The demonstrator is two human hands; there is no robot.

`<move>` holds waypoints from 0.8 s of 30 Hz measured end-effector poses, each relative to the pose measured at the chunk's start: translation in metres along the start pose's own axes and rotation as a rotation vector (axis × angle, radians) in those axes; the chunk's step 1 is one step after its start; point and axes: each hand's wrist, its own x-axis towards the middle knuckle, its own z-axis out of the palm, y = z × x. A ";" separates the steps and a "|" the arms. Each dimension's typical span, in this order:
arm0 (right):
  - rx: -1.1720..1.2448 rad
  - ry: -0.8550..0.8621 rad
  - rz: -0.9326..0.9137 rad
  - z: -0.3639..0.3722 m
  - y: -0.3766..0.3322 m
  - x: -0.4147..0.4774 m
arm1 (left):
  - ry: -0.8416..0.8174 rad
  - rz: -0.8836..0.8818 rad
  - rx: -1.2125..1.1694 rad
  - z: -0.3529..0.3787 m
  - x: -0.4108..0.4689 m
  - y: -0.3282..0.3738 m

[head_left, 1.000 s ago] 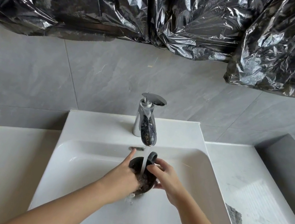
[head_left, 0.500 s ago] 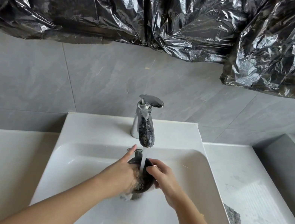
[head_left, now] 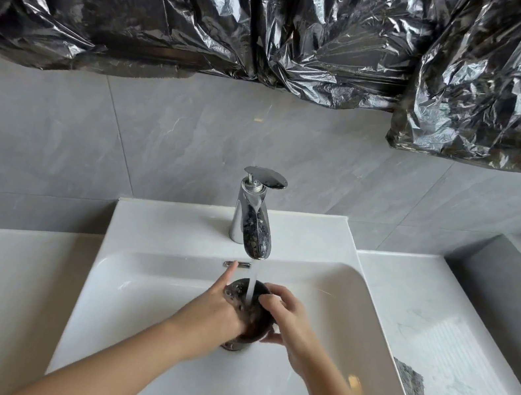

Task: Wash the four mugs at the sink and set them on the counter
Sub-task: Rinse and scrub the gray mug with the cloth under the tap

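Dark mug (head_left: 255, 325) held between the hands | left hand (head_left: 213, 318) wrapped round its side | right hand (head_left: 287, 324) curled on its rim | tap (head_left: 253, 220) beyond both

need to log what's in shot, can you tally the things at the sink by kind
mug: 1, dark, held under the running water
hands: 2, left hand and right hand, both on the mug
faucet: 1
sink: 1
total: 5
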 end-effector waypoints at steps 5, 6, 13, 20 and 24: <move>-0.081 -0.062 0.030 -0.005 -0.006 0.006 | -0.068 0.148 0.141 0.006 0.001 -0.016; -0.039 -0.045 0.009 -0.004 -0.002 0.005 | -0.029 0.114 0.122 0.004 0.002 -0.014; 0.302 0.197 -0.048 0.018 0.021 0.003 | 0.197 -0.197 -0.271 0.016 0.008 0.022; 0.249 0.249 -0.069 0.025 0.016 0.005 | 0.283 -0.280 -0.417 0.008 0.018 0.022; 0.105 0.110 -0.039 0.013 0.007 0.006 | -0.110 -0.064 -0.489 0.014 0.008 -0.003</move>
